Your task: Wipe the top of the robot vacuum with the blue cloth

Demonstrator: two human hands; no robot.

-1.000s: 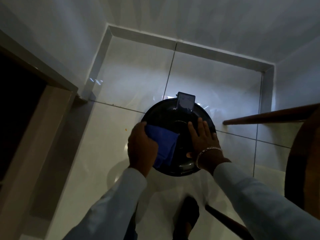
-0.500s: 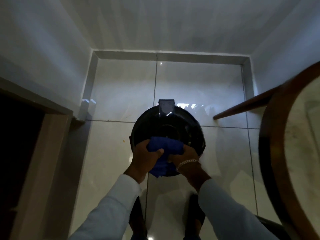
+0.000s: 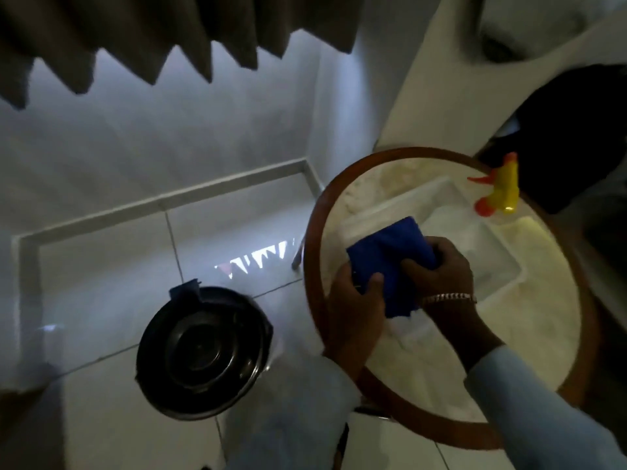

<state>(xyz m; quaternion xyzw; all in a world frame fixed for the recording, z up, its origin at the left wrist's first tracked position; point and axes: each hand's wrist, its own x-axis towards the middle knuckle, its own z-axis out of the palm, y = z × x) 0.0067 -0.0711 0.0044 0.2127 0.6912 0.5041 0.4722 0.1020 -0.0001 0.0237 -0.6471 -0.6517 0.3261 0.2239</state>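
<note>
The round black robot vacuum (image 3: 203,351) sits on the pale tiled floor at lower left, with nothing on its top. The blue cloth (image 3: 386,256) is folded and held over the round table, above a white tray. My left hand (image 3: 356,300) grips the cloth's near left edge. My right hand (image 3: 437,269) pinches its right side; a metal bracelet sits on that wrist. Both hands are well to the right of the vacuum and above it.
A round table with a wooden rim (image 3: 312,232) and a pale marble top fills the right. On it stand a white tray (image 3: 502,252) and a yellow spray bottle (image 3: 502,191) with an orange trigger. A curtain (image 3: 169,39) hangs at the top. A dark object lies far right.
Both hands lifted the blue cloth off the vacuum and carried it right, over the table's tray. The view swung up and right, so the vacuum now lies at lower left.
</note>
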